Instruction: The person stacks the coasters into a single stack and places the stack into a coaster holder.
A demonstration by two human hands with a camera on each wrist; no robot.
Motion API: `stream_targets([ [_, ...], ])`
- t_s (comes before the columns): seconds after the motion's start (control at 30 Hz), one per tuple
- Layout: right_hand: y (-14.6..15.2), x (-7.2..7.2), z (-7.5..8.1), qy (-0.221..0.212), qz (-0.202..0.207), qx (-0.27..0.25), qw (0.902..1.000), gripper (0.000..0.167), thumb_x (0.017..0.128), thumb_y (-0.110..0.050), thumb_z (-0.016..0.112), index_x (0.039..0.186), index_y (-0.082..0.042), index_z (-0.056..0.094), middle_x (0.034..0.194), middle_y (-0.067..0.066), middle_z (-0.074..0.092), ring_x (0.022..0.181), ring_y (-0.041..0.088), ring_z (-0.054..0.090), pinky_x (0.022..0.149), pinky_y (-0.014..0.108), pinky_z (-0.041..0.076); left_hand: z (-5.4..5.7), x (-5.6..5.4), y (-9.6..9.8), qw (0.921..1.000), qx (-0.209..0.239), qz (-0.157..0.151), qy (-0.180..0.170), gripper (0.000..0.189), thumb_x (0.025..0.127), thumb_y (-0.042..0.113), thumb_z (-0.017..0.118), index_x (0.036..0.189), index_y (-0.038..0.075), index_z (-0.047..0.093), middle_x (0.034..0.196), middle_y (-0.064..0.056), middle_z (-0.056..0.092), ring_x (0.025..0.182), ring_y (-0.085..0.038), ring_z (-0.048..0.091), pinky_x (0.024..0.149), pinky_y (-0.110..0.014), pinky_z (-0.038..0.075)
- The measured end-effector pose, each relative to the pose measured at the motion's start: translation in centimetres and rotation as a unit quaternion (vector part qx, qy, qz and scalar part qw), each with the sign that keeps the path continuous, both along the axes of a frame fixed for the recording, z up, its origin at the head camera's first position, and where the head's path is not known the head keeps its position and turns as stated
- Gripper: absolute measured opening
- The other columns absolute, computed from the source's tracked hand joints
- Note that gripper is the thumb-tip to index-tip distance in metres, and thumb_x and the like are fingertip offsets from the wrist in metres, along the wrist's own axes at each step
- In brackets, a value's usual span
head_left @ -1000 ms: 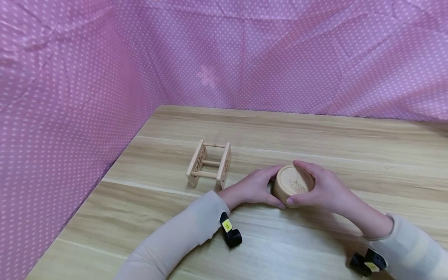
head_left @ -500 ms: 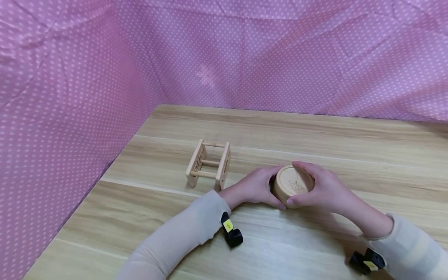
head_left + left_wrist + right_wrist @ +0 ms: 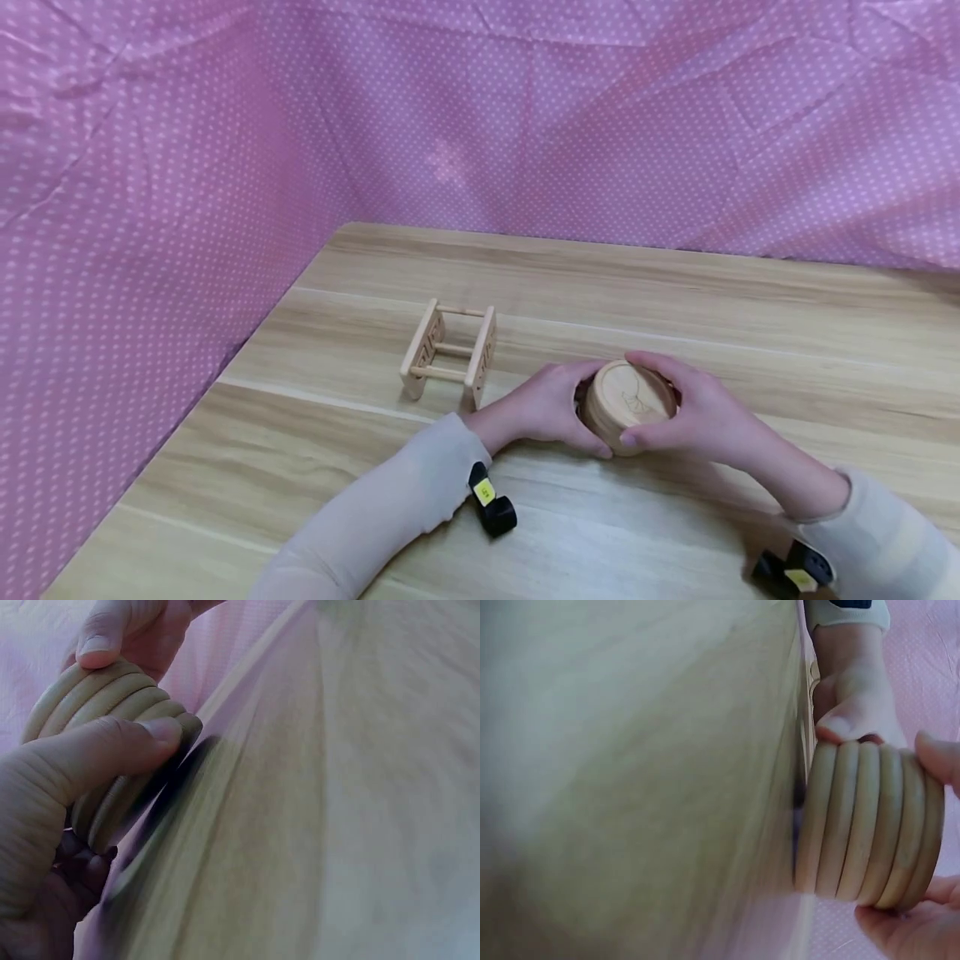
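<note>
Both hands grip a stack of round wooden coasters (image 3: pixel 630 398) from opposite sides, to the right of the middle of the table. A ginkgo-like leaf is engraved on the top coaster. My left hand (image 3: pixel 551 406) curls round the left side, its thumb on the near side of the lower layers in the left wrist view. With thumb and fingers, my right hand (image 3: pixel 699 417) holds the upper layers. Several coasters (image 3: pixel 866 825) lie face to face in the right wrist view, close over the tabletop. The palm sides of both hands are mostly hidden in the head view.
A wooden coaster rack (image 3: pixel 482 354) with two cut-out side panels joined by thin rods stands beyond my left wrist. The wooden table (image 3: pixel 300 467) ends at a pink dotted cloth (image 3: pixel 525 125) at the back and left.
The coaster stack and both hands have shifted slightly toward me, and more of the layered edges now shows. Both hands keep their hold. The rack stays in place.
</note>
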State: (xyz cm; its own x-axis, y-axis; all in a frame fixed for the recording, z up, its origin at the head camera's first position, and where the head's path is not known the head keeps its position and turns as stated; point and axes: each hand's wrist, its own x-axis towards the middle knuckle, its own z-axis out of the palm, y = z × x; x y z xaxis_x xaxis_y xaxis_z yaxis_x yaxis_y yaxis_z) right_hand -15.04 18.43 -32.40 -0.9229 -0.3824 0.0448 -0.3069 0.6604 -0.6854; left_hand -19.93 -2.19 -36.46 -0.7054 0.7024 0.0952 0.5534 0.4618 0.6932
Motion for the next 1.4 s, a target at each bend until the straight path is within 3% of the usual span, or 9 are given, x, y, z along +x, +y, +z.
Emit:
stream_targets([
  [0.13,0.3,-0.2,-0.3,-0.018,0.015,-0.032,0.9992,0.087,0.067,-0.031,0.082,0.139,-0.007,0.039,0.127,0.018,0.053,0.103,0.025,0.053,0.078,0.022,0.047,0.4,0.2,-0.2,0.9999,-0.007,0.008,-0.008,0.091,0.054,0.03,0.089,0.133,0.016,0.047,0.119,0.006,0.058,0.104,0.001,0.051,0.093,-0.013,0.04],
  [0.33,0.3,-0.4,-1.0,-0.063,0.05,-0.119,0.9897,0.084,0.072,-0.021,0.079,0.139,-0.001,0.032,0.135,0.017,0.046,0.114,0.012,0.048,0.088,0.008,0.04,0.8,0.3,-1.0,0.9995,-0.015,0.021,-0.021,0.092,0.055,0.031,0.088,0.135,0.017,0.046,0.124,0.004,0.056,0.109,-0.004,0.05,0.098,-0.019,0.039],
  [0.7,0.4,-0.5,-2.1,-0.072,0.107,-0.223,0.9663,0.078,0.073,-0.002,0.074,0.134,0.003,0.026,0.133,0.024,0.043,0.115,-0.001,0.047,0.091,0.012,0.043,1.9,0.6,-2.0,0.9996,-0.023,0.018,-0.007,0.092,0.055,0.03,0.088,0.136,0.019,0.045,0.128,0.002,0.053,0.112,-0.009,0.049,0.098,-0.025,0.04],
  [0.93,0.4,-0.5,-3.0,-0.075,0.135,-0.294,0.9431,0.076,0.072,0.009,0.068,0.133,0.002,0.023,0.14,0.012,0.036,0.118,0.002,0.046,0.093,0.017,0.045,1.8,0.7,-2.1,0.9992,0.036,0.019,0.006,0.084,0.057,0.029,0.088,0.131,0.017,0.05,0.123,0.004,0.056,0.103,-0.006,0.052,0.091,-0.019,0.043],
  [1.1,0.8,-0.4,-3.5,-0.093,0.133,-0.298,0.9406,0.08,0.071,0.009,0.069,0.133,0.001,0.02,0.14,0.017,0.037,0.118,0.0,0.047,0.094,0.016,0.044,1.6,1.0,-2.0,0.9971,0.073,0.022,0.01,0.08,0.059,0.029,0.087,0.13,0.016,0.052,0.125,0.006,0.056,0.101,-0.004,0.053,0.088,-0.017,0.045],
  [1.27,1.0,0.0,-4.2,-0.144,0.123,-0.315,0.9299,0.079,0.07,0.009,0.069,0.13,-0.005,0.02,0.125,0.001,0.054,0.107,0.012,0.057,0.09,0.023,0.049,1.8,1.0,-1.7,0.9967,0.081,0.01,-0.004,0.079,0.061,0.028,0.085,0.132,0.017,0.051,0.133,0.005,0.051,0.1,-0.004,0.052,0.088,-0.016,0.045],
  [1.4,1.0,0.1,-4.2,-0.146,0.117,-0.306,0.9335,0.081,0.072,0.006,0.069,0.136,-0.004,0.02,0.126,0.001,0.052,0.109,0.012,0.056,0.092,0.019,0.047,1.7,1.0,-1.8,0.9971,0.072,0.012,-0.02,0.082,0.062,0.029,0.085,0.135,0.02,0.048,0.138,0.005,0.046,0.115,-0.006,0.047,0.098,-0.022,0.041],
])
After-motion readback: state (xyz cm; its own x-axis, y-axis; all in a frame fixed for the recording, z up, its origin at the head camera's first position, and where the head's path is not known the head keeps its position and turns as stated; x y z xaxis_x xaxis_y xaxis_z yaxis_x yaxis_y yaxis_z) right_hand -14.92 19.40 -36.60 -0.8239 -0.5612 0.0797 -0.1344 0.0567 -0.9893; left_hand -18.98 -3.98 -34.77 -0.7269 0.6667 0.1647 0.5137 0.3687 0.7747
